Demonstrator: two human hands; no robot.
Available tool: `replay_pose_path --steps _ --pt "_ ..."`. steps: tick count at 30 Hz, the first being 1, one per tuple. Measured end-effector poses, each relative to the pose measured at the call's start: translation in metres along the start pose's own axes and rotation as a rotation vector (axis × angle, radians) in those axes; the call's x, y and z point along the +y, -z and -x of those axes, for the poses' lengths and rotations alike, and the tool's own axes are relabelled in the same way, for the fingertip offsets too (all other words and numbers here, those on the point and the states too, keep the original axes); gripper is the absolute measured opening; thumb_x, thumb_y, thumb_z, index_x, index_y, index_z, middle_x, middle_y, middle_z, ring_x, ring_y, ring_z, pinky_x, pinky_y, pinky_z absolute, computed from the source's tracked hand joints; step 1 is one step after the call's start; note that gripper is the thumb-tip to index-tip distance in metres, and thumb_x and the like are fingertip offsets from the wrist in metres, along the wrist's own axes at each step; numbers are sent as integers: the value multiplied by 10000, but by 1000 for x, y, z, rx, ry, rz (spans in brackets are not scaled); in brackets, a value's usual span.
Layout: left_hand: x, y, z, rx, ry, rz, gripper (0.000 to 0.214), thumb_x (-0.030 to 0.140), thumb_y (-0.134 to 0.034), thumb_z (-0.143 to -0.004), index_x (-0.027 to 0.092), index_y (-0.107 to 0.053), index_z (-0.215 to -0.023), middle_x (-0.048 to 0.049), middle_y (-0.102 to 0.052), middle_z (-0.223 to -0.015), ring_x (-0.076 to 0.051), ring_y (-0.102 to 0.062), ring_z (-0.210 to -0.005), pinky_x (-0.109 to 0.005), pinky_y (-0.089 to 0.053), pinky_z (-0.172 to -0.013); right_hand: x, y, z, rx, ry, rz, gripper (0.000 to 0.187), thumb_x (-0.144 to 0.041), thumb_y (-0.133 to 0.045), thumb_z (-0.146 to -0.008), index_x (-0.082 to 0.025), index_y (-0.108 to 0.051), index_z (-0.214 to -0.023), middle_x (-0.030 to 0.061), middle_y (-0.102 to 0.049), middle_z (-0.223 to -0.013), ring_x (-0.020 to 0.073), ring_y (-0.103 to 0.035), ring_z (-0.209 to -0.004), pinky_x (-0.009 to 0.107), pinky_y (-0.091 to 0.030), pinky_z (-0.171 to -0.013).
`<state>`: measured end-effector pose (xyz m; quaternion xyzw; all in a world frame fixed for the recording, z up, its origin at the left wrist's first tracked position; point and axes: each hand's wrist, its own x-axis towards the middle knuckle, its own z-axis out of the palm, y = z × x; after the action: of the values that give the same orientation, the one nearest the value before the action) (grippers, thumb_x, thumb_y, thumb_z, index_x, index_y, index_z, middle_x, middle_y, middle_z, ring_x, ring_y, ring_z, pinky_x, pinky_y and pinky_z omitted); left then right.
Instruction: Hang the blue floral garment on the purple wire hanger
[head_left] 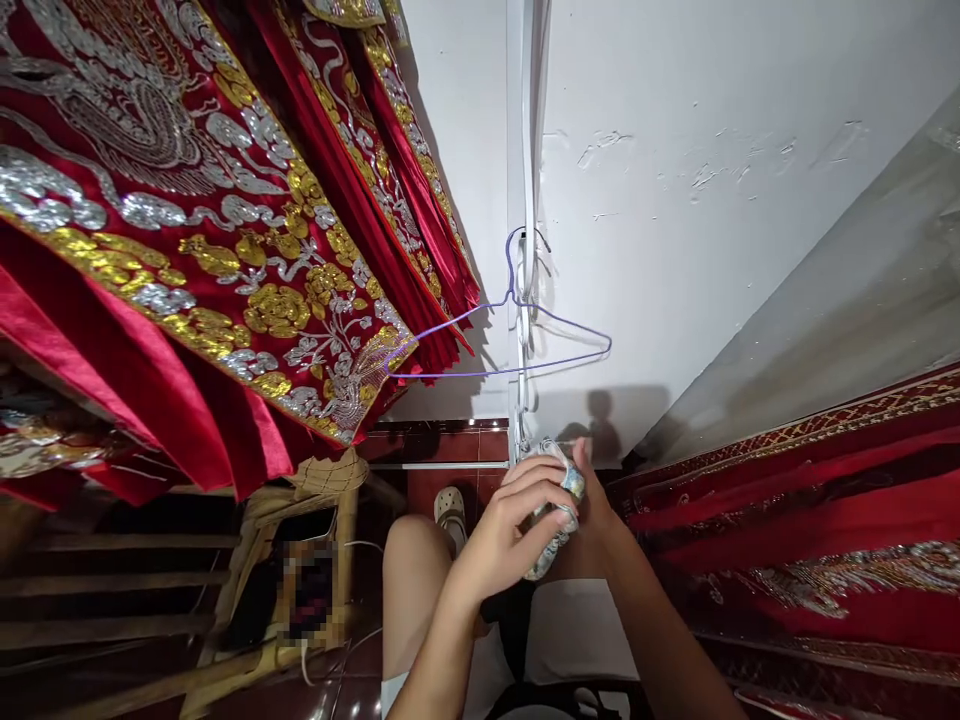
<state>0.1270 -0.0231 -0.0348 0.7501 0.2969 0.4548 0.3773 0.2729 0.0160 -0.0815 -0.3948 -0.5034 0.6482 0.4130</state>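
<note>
My left hand point(514, 525) and my right hand point(596, 515) meet in front of me, low in the view. Both close around a small bundle of white and silvery material point(559, 500) with bits of blue and gold; I cannot make out exactly what it is. The left fingers curl over its front, the right hand presses it from behind. My bare knee point(416, 570) shows just below the hands. A purple wire hanger point(517, 335) hangs empty on the white wall above the hands.
Red velvet garments with gold and silver embroidery point(187, 230) hang at the upper left. More red embroidered cloth point(810, 520) lies at the right. A wooden stool point(300, 560) stands at the lower left. A white sandal point(450, 510) rests on the red tiled floor.
</note>
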Motion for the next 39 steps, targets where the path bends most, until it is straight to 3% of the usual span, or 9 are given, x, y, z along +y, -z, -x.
replay_pose_path --steps 4,7,10,14,18,25,28,33,39 --pt "-9 26 0 67 18 -144 348 275 -651 -958 277 -632 -1305 -128 -630 -1369 -313 -522 -1377 -488 -419 -1158 -30 4 3 -233 -214 -138 554 -739 -716 -715 -195 -681 -814 58 -663 -699 230 -665 -687 326 -529 -604" --pt "-29 42 9 -98 136 -11 412 384 -608 -976 219 -591 -1353 -118 -704 -1172 -267 -679 -1049 -359 -561 -898 -63 13 3 -409 -131 125 280 -342 -825 -619 -173 -704 -807 11 -668 -700 169 -599 -611 274 -484 -577" --pt "-40 57 20 -313 308 -82 296 445 -602 -965 170 -709 -965 -16 -667 -803 -178 -597 -721 -255 -498 -675 -90 26 -11 -162 215 490 104 -175 -655 -692 -185 -721 -772 -3 -662 -690 140 -539 -604 245 -431 -565" --pt "-27 84 24 -252 461 -331 382 479 -530 -993 145 -666 -867 20 -615 -782 -142 -519 -717 -226 -416 -690 -92 46 -59 209 414 633 572 -128 -573 -717 -229 -690 -1268 4 -702 -800 162 -559 -656 257 -448 -617" --pt "-4 108 21 -225 476 -541 476 549 -440 -1014 162 -644 -828 11 -609 -727 -157 -511 -681 -248 -380 -670 -66 53 -100 141 301 675 654 -169 -569 -750 -252 -608 -1398 58 -747 -1104 232 -650 -920 295 -488 -771" --pt "-19 136 19 -369 636 -931 375 395 -416 -1005 195 -713 -892 -132 -768 -924 -324 -697 -919 -412 -469 -893 -50 60 -71 161 401 866 258 -177 -476 -735 -229 -668 -900 -6 -614 -658 181 -512 -627 274 -348 -619" --pt "-33 149 9 -258 591 -947 311 317 -425 -976 197 -708 -930 -162 -758 -1103 -333 -707 -1066 -438 -500 -976 -57 66 -53 170 413 865 142 -168 -453 -655 -237 -532 -750 -35 -445 -548 161 -371 -555 287 -274 -575" --pt "-31 157 -17 137 180 -826 270 339 -445 -957 197 -592 -780 -191 -542 -1521 -361 -447 -1472 -520 -376 -1194 -74 64 -45 130 392 810 130 -168 -435 -662 -238 -326 -657 -47 -317 -545 136 -282 -548 297 -212 -559" --pt "-22 150 -56 284 103 -463 275 243 -563 -829 189 -636 -1089 -132 -711 -1291 -273 -680 -1151 -423 -506 -1028 -77 53 -41 -5 340 754 155 -184 -465 -693 -208 -591 -781 -24 -496 -612 134 -361 -552 278 -258 -549"
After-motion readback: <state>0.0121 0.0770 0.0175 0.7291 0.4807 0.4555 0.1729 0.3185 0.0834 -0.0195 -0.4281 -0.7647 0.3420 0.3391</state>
